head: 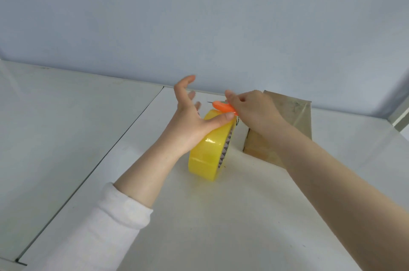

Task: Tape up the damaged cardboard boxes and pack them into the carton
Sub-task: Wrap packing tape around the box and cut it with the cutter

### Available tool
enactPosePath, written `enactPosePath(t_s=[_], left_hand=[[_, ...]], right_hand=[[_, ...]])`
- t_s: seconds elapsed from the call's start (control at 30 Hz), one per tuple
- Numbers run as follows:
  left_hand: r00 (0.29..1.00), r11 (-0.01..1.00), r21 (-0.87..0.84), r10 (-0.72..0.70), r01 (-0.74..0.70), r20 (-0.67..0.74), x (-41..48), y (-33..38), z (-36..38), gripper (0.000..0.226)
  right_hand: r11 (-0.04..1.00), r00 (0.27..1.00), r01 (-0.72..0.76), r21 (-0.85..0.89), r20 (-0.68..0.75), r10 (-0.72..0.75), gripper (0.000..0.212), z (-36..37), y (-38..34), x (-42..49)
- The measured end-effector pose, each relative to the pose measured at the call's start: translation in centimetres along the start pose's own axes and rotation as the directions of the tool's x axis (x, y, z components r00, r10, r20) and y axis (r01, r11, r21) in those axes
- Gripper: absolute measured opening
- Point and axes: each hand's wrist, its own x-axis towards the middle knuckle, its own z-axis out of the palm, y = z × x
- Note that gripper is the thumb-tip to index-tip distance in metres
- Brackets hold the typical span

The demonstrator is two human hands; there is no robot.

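White tabletop (221, 215), pale blue wall (199, 16) behind.

On the left hand (190, 120), the fingers are straight, spread and lifted clear. Only the thumb lies across the top of the yellow roll of clear packing tape (208, 155), steadying it. The roll stands on edge mid-table.

On the right hand (250, 107), the fingers are curled round a small orange plastic cutter (222, 106). Its thin blade tip points left, just over the roll's top, beside the left thumb. Can't tell if the blade touches the tape.

1 brown cardboard box (296, 113) stands just behind the roll, partly hidden by the right forearm. Glossy film on its top and side looks like tape already applied. No carton I can pick out in view. White sleeve (106, 222) on the left arm, right arm bare.

My read: this is tape prep, freeing or cutting the loose end at the roll. The next move needs the end lifted and pulled out with the thumb kept clear of the blade, then the strip taken to the box. Risks: a nicked thumb, the roll tipping.
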Motion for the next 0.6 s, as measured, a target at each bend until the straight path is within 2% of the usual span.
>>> enactPosePath(t_s=[0.07,0.13,0.2,0.37,0.43,0.53,0.6], left_hand=[[0.993,0.967,0.222,0.120,-0.122,0.022,0.1,0.4,-0.2,0.060],[0.981,0.887,0.420,0.177,-0.193,0.078,0.5,0.8,-0.3,0.032],[0.978,0.830,0.518,0.171,-0.206,0.116,1.0,1.1,0.0,0.022],[0.976,0.650,0.730,0.176,-0.211,0.126,2.3,2.6,1.6,0.029],[0.950,0.579,0.760,0.265,-0.295,0.167,2.5,3.2,3.2,0.031],[0.846,0.539,0.653,0.377,-0.531,0.377,1.9,3.9,6.7,0.041],[0.782,0.502,0.607,0.296,-0.616,0.549,1.6,3.7,9.2,0.060]], right_hand=[[0.992,0.995,0.048,-0.112,-0.085,-0.058,0.052,-0.9,1.2,0.2],[0.991,0.969,0.132,-0.029,-0.209,-0.135,0.034,-3.1,4.1,-0.4],[0.979,0.954,0.199,0.039,-0.235,-0.184,0.033,-5.4,7.6,-2.5],[0.964,0.959,0.260,0.057,-0.132,-0.250,0.036,-5.6,13.4,-6.2],[0.952,0.941,0.304,0.013,-0.157,-0.299,0.042,-4.4,14.0,-6.6],[0.916,0.904,0.385,-0.116,-0.151,-0.399,0.048,-3.7,14.6,-6.9],[0.907,0.903,0.392,-0.156,-0.124,-0.412,0.050,-4.1,14.7,-7.0]])
